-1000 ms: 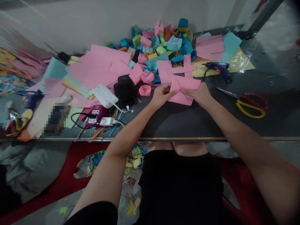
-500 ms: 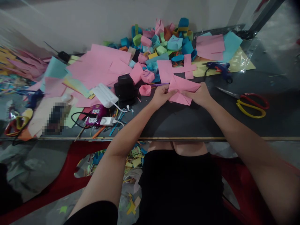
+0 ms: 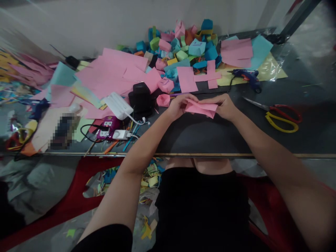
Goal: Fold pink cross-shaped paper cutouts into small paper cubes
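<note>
A folded sheet of pink paper (image 3: pixel 201 109) is held between both my hands above the dark table (image 3: pixel 191 138). My left hand (image 3: pixel 179 106) grips its left end, fingers along the top edge. At the right end, my right hand (image 3: pixel 224 106) pinches the paper between thumb and fingers. Just beyond my hands lie a flat pink sheet (image 3: pixel 187 79) and a pink paper cross (image 3: pixel 211 75). Left of my left hand sits a small open pink paper box (image 3: pixel 163 100), with a purple pen (image 3: pixel 178 94) partly behind my hand.
Red-and-yellow scissors (image 3: pixel 282 117) lie at the right, a blue glue gun (image 3: pixel 246 77) behind them. A pile of coloured paper boxes (image 3: pixel 181 49) stands at the back. Leftward are a white power adapter (image 3: pixel 118 105), a black object (image 3: pixel 141 99) and a purple power socket (image 3: pixel 109 127).
The pink paper, spread with its flaps showing before, is now folded over into a narrower shape. My hands have drawn closer together, with their fingers along its upper edge.
</note>
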`<state>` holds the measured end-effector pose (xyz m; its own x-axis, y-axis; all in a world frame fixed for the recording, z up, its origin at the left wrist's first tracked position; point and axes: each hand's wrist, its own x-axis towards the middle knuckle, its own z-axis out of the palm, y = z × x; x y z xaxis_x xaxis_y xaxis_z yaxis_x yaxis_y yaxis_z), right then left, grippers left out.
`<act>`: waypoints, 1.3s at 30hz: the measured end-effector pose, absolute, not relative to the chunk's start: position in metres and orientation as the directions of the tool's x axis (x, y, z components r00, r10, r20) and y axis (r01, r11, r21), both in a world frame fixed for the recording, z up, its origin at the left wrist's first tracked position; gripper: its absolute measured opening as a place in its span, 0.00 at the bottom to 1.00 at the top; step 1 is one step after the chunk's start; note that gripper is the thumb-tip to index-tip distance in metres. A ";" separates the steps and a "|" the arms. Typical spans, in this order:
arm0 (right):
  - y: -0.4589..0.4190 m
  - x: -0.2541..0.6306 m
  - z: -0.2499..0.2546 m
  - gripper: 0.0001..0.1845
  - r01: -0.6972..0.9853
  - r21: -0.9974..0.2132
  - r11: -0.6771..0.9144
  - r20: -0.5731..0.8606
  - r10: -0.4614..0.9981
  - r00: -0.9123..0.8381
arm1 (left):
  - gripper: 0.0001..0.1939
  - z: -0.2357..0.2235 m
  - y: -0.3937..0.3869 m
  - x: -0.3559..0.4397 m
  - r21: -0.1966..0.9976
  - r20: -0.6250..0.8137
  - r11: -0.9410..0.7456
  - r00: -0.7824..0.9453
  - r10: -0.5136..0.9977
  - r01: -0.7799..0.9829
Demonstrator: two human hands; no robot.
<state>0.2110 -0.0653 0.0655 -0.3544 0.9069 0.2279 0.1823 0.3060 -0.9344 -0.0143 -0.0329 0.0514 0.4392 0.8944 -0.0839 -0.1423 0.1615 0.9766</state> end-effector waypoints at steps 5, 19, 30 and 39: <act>-0.058 0.220 0.065 0.19 0.060 -0.979 0.197 0.150 0.883 -0.444 | 0.16 0.052 -0.029 -0.023 0.994 -0.063 0.095 0.452 0.890 -0.050; -0.060 0.212 0.064 0.23 0.168 -0.985 0.028 0.001 0.988 -0.156 | 0.11 0.044 -0.030 -0.016 0.994 0.074 -0.091 0.262 0.962 0.054; -0.053 0.218 0.060 0.21 0.193 -0.980 -0.039 -0.082 0.972 -0.221 | 0.21 0.052 -0.033 -0.016 0.990 0.013 -0.065 0.391 0.920 0.121; -0.055 0.214 0.057 0.13 0.163 -0.985 0.060 0.038 0.990 -0.136 | 0.16 0.050 -0.030 -0.016 0.997 -0.025 -0.001 0.339 0.940 0.077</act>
